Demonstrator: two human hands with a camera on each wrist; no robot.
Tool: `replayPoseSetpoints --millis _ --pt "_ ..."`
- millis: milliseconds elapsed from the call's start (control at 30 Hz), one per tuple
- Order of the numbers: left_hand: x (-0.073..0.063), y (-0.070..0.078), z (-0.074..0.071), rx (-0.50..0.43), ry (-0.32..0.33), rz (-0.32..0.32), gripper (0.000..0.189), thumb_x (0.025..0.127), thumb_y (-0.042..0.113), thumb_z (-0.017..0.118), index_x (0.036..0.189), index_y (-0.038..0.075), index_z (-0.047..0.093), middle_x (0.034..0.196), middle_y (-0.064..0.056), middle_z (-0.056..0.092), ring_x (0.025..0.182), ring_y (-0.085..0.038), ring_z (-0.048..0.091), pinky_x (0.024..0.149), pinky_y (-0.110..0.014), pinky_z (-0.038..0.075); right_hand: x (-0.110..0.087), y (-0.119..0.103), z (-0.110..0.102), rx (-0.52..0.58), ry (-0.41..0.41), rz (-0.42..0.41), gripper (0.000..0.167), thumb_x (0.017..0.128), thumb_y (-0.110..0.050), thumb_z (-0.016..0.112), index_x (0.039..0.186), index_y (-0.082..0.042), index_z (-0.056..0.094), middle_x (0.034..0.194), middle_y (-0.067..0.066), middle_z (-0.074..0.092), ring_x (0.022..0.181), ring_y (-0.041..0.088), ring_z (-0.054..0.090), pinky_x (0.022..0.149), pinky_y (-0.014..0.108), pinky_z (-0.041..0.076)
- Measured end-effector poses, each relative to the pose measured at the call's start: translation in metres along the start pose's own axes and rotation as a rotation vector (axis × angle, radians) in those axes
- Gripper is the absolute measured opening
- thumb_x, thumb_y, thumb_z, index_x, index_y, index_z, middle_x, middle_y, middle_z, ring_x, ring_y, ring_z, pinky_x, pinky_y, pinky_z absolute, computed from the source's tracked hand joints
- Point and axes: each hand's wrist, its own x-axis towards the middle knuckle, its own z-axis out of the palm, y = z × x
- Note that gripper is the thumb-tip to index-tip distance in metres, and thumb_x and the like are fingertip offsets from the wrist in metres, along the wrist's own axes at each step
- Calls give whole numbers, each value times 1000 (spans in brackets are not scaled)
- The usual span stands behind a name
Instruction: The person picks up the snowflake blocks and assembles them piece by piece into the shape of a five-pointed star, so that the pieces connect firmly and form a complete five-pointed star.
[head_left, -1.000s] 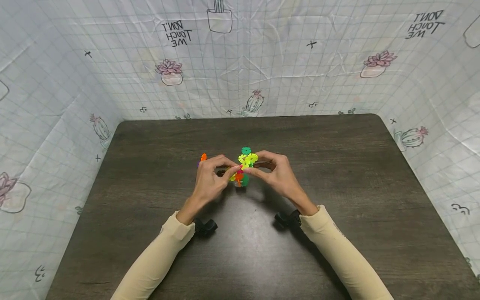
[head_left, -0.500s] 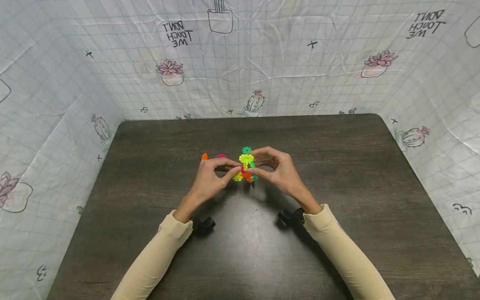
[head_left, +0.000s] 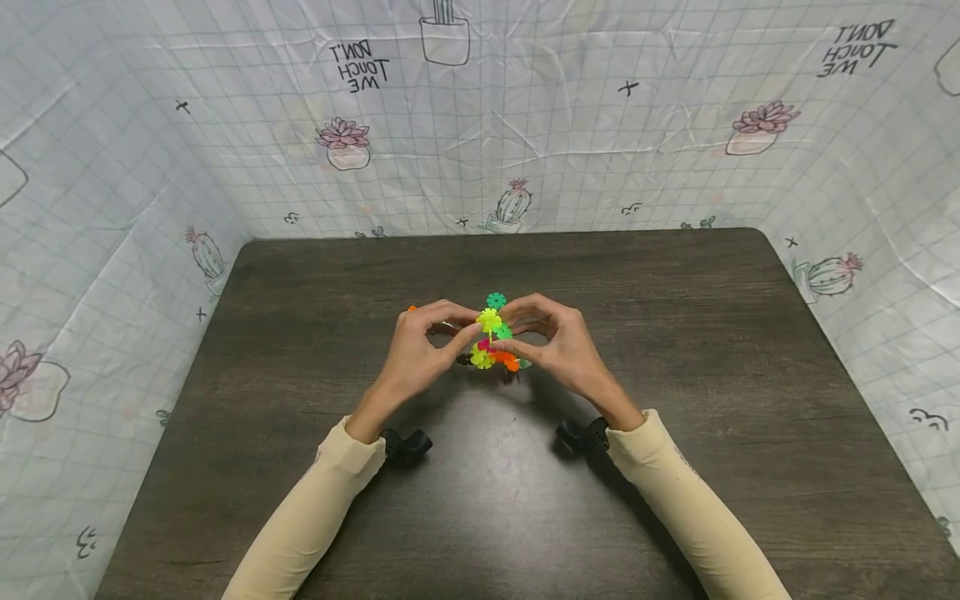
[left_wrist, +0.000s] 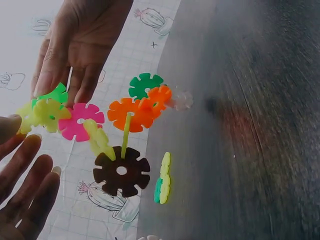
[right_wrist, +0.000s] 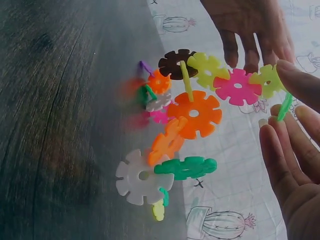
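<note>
Pale cloth point(head_left: 585, 108) printed with grid lines and potted plants stood behind the dark table point(head_left: 675, 350). From the head view, we saw a chain of slotted discs point(head_left: 483, 358) held over the table's middle, the left hand point(head_left: 423, 342) at nine o'clock of it, the right hand point(head_left: 558, 342) at three. One teal disc point(head_left: 497, 300) showed at twelve; we could not tell whether it was joined on.

At the left wrist, we saw the left thumb and fingers narrowed on the chain's yellow end, with a pink disc point(left_wrist: 75, 129) further along and a brown disc point(left_wrist: 110, 180) towards seven o'clock.

At the right wrist, the right hand pinched about a bright green disc point(right_wrist: 285, 107) at three o'clock; a white disc point(right_wrist: 130, 180) hung near six. Smaller pieces point(right_wrist: 159, 81) lay beyond, towards eleven.

We judged the discs light, stiff and slick, hardly fragile, though their slotted joints might twist loose under the dangling length. Rims right beside a joint seemed the surest hold.
</note>
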Motion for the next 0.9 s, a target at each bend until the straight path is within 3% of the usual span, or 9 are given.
replayPoseSetpoints --millis 467,733,900 --pt "1 0 0 38 -28 -6 14 98 21 76 108 14 81 98 -3 78 84 -14 73 79 -29 65 0 -3 4 -2 10 -15 41 83 -8 88 119 -9 70 115 10 75 99 22 75 94 37 62" --pt "0 -2 2 24 -23 7 13 97 22 76 105 12 81 96 -4 78 83 -16 76 81 -30 65 0 -1 6 22 4 -20 43 81 -8 90 119 -4 70 116 15 75 99 24 76 94 43 63" --pt "0 -4 2 26 -18 1 12 97 21 76 104 12 81 96 -4 78 84 -15 77 80 -30 65 0 0 6 23 -4 -24 45 80 -6 90 120 -2 69 117 17 74 101 24 76 94 40 63"
